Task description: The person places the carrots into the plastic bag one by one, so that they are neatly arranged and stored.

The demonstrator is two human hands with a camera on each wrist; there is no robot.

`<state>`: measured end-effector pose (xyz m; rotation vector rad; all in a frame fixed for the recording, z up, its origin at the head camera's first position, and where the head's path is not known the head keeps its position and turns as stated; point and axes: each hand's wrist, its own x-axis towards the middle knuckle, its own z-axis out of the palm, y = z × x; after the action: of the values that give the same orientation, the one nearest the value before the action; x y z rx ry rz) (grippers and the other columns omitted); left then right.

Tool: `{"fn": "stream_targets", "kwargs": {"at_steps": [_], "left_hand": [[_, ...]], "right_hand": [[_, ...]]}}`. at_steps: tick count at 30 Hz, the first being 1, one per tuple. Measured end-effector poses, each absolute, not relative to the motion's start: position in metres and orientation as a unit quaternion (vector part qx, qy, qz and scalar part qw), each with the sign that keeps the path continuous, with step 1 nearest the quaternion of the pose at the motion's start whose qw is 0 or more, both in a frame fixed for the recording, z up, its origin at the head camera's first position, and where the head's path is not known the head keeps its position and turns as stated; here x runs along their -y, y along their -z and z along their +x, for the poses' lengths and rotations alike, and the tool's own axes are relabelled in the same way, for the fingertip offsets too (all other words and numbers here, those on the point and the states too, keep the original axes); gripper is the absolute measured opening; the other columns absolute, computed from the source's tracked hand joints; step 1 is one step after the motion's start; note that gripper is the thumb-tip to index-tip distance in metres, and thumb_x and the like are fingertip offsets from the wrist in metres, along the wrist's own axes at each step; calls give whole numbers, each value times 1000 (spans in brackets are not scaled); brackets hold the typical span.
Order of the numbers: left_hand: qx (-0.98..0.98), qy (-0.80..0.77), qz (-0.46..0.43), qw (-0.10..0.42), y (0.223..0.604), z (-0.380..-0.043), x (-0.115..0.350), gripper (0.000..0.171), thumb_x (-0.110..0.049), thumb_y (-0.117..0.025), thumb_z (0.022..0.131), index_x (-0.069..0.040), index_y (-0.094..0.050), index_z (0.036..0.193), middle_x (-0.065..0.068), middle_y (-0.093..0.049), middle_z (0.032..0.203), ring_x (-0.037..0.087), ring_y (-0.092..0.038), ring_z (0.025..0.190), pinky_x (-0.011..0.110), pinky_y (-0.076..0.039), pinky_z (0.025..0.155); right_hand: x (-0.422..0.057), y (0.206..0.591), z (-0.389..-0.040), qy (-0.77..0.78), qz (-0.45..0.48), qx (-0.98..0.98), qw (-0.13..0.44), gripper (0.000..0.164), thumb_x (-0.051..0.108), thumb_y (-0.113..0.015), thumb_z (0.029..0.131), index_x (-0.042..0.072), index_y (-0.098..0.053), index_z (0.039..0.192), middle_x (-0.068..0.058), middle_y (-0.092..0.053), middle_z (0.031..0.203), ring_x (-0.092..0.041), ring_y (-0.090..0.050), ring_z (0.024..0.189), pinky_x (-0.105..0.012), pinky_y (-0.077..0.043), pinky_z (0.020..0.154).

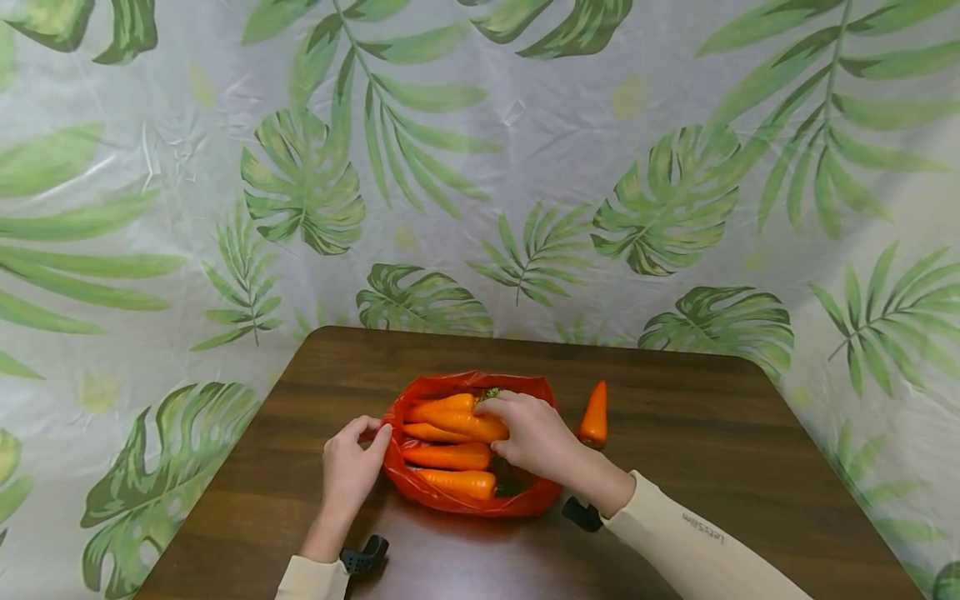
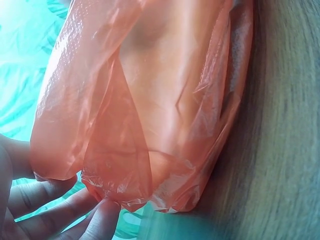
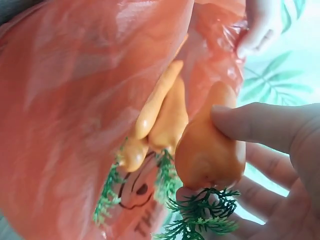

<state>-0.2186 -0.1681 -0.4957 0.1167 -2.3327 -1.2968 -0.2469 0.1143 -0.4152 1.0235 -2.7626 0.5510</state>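
A red plastic bag (image 1: 435,503) lies with its mouth spread wide on the table, several orange carrots (image 1: 450,456) inside it. My left hand (image 1: 351,461) pinches the bag's left rim between thumb and fingers; the left wrist view shows the thin bag film (image 2: 120,135) at its fingertips. Over the bag's mouth, my right hand (image 1: 536,435) grips one carrot (image 3: 212,150), thumb on one side and fingers on the other. Green leafy tops show on this carrot and on others behind it in the right wrist view.
One more carrot (image 1: 595,414) lies on the dark wooden table (image 1: 675,433), right of the bag, its tip pointing away. Behind the table's far edge hangs a leaf-patterned curtain (image 1: 540,150). Dark straps (image 1: 365,555) sit at both wrists.
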Motion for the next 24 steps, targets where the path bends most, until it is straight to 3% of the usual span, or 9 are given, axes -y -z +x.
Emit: {"fn": "stream_targets", "kwargs": {"at_steps": [18,24], "left_hand": [[850,463,39,246,496,-217,168,8,-19,-75,91,-14,-73,86,2,-73,90,23,-69,87,43,-59,77],[852,464,37,242,495,-218,168,8,-20,-74,92,-13,-73,88,3,-73,93,23,-68,88,43,-59,79]], "right_hand": [[-80,426,-258,-126,345,929,51,45,12,-83,78,23,-72,120,5,-64,102,-16,-60,82,-32,-53,66],[-74,428,-262,-127,345,929,43,46,12,-83,80,21,-71,123,3,-67,114,-19,-65,92,-35,-57,73]]}}
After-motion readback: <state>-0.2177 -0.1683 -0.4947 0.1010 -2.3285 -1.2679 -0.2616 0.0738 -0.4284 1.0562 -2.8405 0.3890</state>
